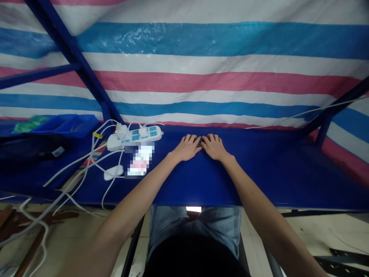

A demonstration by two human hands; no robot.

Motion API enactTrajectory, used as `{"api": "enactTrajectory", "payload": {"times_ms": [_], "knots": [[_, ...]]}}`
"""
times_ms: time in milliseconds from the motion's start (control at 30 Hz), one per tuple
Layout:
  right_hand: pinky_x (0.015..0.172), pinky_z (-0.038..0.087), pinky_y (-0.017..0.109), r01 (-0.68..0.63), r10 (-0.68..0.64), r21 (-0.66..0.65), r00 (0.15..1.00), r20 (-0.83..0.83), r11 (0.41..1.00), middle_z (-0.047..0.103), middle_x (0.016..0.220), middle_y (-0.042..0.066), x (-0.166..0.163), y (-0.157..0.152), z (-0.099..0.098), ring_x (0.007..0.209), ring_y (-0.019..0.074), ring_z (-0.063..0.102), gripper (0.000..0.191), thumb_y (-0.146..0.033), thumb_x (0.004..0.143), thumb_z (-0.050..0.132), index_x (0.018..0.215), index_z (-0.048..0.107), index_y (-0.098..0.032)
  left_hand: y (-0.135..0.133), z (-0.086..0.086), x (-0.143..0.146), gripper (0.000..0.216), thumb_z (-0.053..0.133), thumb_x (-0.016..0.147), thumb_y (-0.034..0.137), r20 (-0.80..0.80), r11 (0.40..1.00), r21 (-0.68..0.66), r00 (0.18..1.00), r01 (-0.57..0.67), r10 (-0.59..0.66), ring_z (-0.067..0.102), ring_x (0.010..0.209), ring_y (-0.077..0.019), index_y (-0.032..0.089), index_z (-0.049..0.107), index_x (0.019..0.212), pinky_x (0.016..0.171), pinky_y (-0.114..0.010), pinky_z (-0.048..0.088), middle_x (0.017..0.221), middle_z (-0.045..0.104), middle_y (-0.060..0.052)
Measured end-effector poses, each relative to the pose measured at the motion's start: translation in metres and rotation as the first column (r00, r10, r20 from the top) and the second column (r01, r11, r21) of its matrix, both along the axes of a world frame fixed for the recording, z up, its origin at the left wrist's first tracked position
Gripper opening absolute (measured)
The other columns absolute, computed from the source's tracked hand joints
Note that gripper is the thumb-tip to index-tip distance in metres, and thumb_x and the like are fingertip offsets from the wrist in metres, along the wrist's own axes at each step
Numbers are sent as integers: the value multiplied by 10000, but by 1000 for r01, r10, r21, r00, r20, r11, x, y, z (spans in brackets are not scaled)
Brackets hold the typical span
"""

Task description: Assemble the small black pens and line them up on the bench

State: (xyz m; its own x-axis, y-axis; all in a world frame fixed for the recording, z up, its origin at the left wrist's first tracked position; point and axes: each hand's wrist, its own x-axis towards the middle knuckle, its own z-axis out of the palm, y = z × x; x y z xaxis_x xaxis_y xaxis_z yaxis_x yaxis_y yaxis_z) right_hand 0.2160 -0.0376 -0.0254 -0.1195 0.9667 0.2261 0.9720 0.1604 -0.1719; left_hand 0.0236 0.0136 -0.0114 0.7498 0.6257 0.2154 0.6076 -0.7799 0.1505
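My left hand (186,148) lies palm down on the blue tabletop (198,184), its fingers stretched out and slightly apart. Close beside it, my right hand (213,147) rests flat in the same way, with the thumbs almost meeting. A small dark patterned thing (199,143) shows in the gap between the two hands. Most of it is covered, and its kind cannot be made out. Neither hand is closed around anything.
To the left stand a white power strip (135,137) with plugs and cables, a white mouse-shaped thing (113,172) and a blurred-out bright rectangle (140,161). Farther left is a blue bin (76,125). Blue frame posts (89,80) rise before a striped sheet (213,82).
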Motion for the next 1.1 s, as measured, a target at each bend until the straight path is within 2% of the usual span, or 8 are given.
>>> {"api": "enactTrajectory", "payload": {"times_ms": [167, 300, 400, 500, 667, 800, 967, 1100], "knots": [[1091, 396, 585, -45, 46, 34, 999, -6, 998, 520, 1487, 181, -8, -47, -7, 1314, 394, 457, 618, -534, 1072, 219, 1522, 511, -227, -38, 1, -17, 636, 356, 1065, 554, -30, 999, -28, 999, 29, -30, 469, 1343, -373, 236, 380, 1615, 1121, -519, 367, 1514, 510, -164], [1177, 322, 595, -29, 29, 13, 999, -22, 999, 463, 1573, 176, -12, -68, -12, 1419, 413, 393, 669, -561, 1070, 194, 1554, 478, -195, -53, -1, -25, 653, 326, 1077, 547, -17, 998, -61, 999, 35, -36, 391, 1463, -382, 240, 307, 1652, 1176, -548, 319, 1599, 448, -154], [1194, 305, 595, -30, 29, -15, 998, -64, 999, 431, 1620, 143, -11, -70, -9, 1455, 406, 371, 672, -572, 1070, 192, 1604, 406, -225, -52, -3, -25, 648, 364, 1073, 545, -4, 996, -73, 999, 48, -48, 265, 1572, -352, 281, 285, 1660, 1261, -543, 214, 1677, 369, -97], [1195, 307, 600, -65, 67, 17, 991, -113, 998, 380, 1663, 120, -8, -71, -3, 1490, 387, 327, 651, -554, 1073, 226, 1636, 342, -249, -48, -2, -25, 643, 404, 1068, 537, 1, 996, -69, 998, 65, -65, 220, 1603, -320, 311, 284, 1658, 1299, -533, 151, 1711, 309, -60], [1165, 358, 551, -111, 128, 124, 981, -143, 986, 484, 1579, 133, -5, -82, 9, 1458, 364, 364, 538, -489, 1048, 407, 1507, 535, -241, -49, 5, -28, 589, 441, 1068, 493, -24, 994, -57, 995, 93, -94, 292, 1583, -297, 311, 371, 1624, 1301, -523, 187, 1697, 339, -59], [1203, 285, 597, -153, 158, 70, 984, -87, 986, 435, 1640, 116, -6, -85, 6, 1524, 352, 310, 587, -511, 1075, 332, 1579, 441, -230, -56, 11, -22, 618, 402, 1073, 508, -114, 998, -55, 994, -7, 1, 277, 1589, -303, 266, 346, 1639, 1290, -531, 231, 1713, 289, -71], [1219, 226, 636, -157, 157, 8, 986, -51, 988, 376, 1678, 126, -7, -80, -2, 1580, 346, 230, 636, -532, 1094, 247, 1626, 343, -197, -64, 9, -16, 673, 334, 1089, 485, -204, 993, -66, 976, -96, 81, 155, 1622, -322, 169, 233, 1675, 1299, -558, 206, 1740, 179, -96], [1203, 266, 620, -172, 182, 105, 979, -88, 979, 419, 1649, 135, -5, -80, -2, 1563, 345, 260, 539, -436, 1087, 358, 1571, 418, -205, -64, 4, -19, 634, 316, 1098, 480, -134, 997, -36, 989, -62, 57, 197, 1611, -318, 170, 295, 1651, 1301, -553, 202, 1716, 283, -92]]}}
